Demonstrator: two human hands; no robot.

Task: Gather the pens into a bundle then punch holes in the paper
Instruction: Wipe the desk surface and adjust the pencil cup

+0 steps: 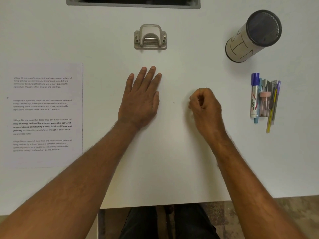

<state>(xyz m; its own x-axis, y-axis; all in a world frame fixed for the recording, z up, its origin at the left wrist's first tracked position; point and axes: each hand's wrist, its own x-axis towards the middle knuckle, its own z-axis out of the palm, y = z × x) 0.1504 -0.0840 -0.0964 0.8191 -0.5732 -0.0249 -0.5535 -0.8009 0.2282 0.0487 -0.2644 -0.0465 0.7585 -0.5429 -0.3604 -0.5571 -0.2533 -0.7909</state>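
Observation:
Several pens and markers lie side by side in a tight group at the right of the white table; a blue-capped marker is the largest. A printed sheet of paper lies flat at the left. A grey two-hole punch stands at the back centre. My left hand rests flat on the table in front of the punch, fingers extended, holding nothing. My right hand is curled into a loose fist between the left hand and the pens, with nothing visible in it.
A cylindrical pen holder with a dark mesh rim stands at the back right. A grey cable slot runs along the table's far edge. The table's near edge is just above my legs.

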